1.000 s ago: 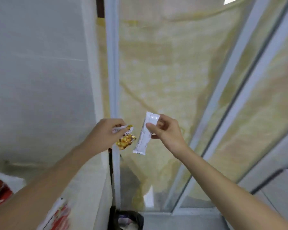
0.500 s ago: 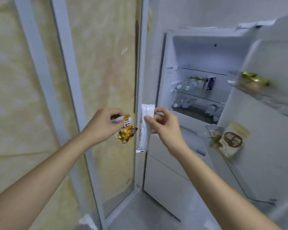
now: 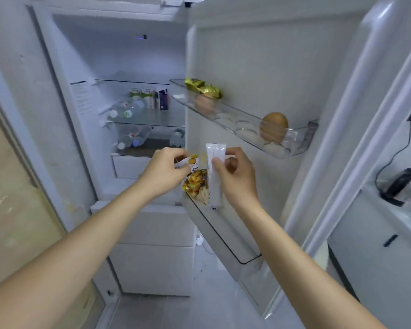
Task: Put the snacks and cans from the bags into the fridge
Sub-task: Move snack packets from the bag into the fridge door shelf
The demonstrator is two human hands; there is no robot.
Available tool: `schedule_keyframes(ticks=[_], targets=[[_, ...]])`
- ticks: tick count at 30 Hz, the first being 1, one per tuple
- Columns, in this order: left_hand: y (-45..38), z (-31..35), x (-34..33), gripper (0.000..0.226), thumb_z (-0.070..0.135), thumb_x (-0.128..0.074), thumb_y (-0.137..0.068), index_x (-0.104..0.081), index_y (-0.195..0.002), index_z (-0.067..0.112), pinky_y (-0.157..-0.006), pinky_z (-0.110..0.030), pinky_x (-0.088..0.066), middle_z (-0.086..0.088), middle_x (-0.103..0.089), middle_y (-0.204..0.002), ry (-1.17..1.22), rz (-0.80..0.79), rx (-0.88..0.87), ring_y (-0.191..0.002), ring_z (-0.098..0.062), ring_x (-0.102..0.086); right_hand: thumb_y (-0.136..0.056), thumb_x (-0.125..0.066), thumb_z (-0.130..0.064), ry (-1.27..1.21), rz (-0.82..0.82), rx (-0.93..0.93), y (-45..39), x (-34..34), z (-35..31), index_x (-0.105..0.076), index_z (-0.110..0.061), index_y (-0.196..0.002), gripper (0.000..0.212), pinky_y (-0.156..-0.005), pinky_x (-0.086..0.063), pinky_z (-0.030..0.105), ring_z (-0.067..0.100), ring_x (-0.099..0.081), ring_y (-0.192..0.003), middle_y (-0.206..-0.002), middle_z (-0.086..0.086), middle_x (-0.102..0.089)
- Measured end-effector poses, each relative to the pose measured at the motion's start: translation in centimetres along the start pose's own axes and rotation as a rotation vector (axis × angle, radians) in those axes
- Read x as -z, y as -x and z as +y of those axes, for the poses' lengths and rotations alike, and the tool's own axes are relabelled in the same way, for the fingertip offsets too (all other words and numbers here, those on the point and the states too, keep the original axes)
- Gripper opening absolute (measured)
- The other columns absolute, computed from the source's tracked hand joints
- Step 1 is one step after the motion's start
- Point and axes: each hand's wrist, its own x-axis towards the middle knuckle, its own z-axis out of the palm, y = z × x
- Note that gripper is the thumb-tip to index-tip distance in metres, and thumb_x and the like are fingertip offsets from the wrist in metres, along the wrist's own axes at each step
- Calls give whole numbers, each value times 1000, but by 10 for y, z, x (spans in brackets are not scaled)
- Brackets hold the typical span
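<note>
Two snack packets are being held before the open fridge [image 3: 119,67]: the left hand [image 3: 165,170] is pinching the yellow snack packet [image 3: 193,178], the right hand [image 3: 233,173] is gripping the white snack packet [image 3: 215,179] at its three o'clock, above the lower door shelf [image 3: 226,236]. Two eggs [image 3: 274,127] are sitting in the upper door shelf [image 3: 247,119], at one o'clock.

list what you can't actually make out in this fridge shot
All in the head view:
- Print on the white packet: only its blank back shows, in the right hand.
- Top of the yellow snack packet: covered by the left hand.
- Lower door shelf contents: hidden behind both packets.
- Carton labels on the glass shelf: too small and blurred.
- Kettle: cut off by the right edge.
</note>
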Motion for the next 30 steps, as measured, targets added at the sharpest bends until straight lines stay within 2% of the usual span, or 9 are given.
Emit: schedule_keyframes(ticks=[2,7,10,12,14,17,22,27,30], targets=[[-23,-10,-18,11,18,-64,-87,-75,-85,16,-71,-45,-58,-2,-72,-79,5,-41,-6,-80,-20,-69,-95,-68,-27,113,45,-14,-6,1,11,-61,-29,-101,10,-70,-54,32,12,-66,-79,-84,-6,-68],[-54,-39,-48,16,12,-64,-89,-70,-87,27,-66,-20,-46,14,-68,-81,-8,-201,-25,-78,-1,-62,-99,-64,-30,427,-11,-17,-7,-13,38,-59,-24,-111,14,-61,-43,24,10,-63,-78,-87,-9,-65],[-62,-64,-62,14,14,-63,-88,-71,-88,26,-66,-28,-48,6,-70,-84,-57,-284,15,-82,-15,-65,-97,-63,-30,525,-12,-43,-8,-25,50,-61,-20,-110,16,-68,-48,34,19,-65,-82,-90,-3,-70],[-61,-79,-68,12,18,-65,-88,-73,-87,28,-67,-30,-51,7,-70,-85,-84,-300,19,-83,-17,-66,-97,-64,-29,578,-19,-70,-11,-31,56,-62,-17,-111,19,-74,-52,38,24,-66,-86,-92,1,-72],[-59,-88,-70,13,25,-70,-88,-78,-99,27,-76,-34,-55,6,-73,-96,-111,-275,-10,-92,-18,-65,-96,-66,-29,626,-34,-61,-13,-36,61,-63,-16,-114,23,-77,-54,42,28,-67,-89,-93,3,-72],[-59,-92,-64,30,26,-76,-88,-76,-118,24,-87,-40,-51,1,-72,-111,-203,-215,-82,-108,-25,-55,-95,-68,-28,722,-44,36,-17,-41,63,-62,-18,-123,31,-76,-55,42,29,-67,-91,-97,4,-73],[-52,-92,-26,32,33,-70,-91,-73,-122,24,-87,-43,-53,1,-71,-114,-298,-34,-76,-113,-25,-54,-97,-65,-28,810,-70,243,-31,-51,41,-62,-16,-125,31,-73,-52,39,25,-62,-104,-112,4,-69],[-21,-87,38,37,40,-68,-88,-71,-123,29,-90,-44,-52,5,-69,-114,-437,71,26,-115,-23,-55,-97,-64,-44,754,-270,322,-49,-77,9,-59,-19,-136,47,-91,-51,41,25,-48,-126,-132,3,-62],[15,-81,80,40,40,-68,-86,-70,-125,29,-90,-43,-51,3,-69,-116,-554,146,109,-115,-27,-58,-96,-62,-52,735,-396,391,-48,-100,-11,-56,-23,-139,53,-98,-46,42,26,-44,-130,-135,2,-60]])
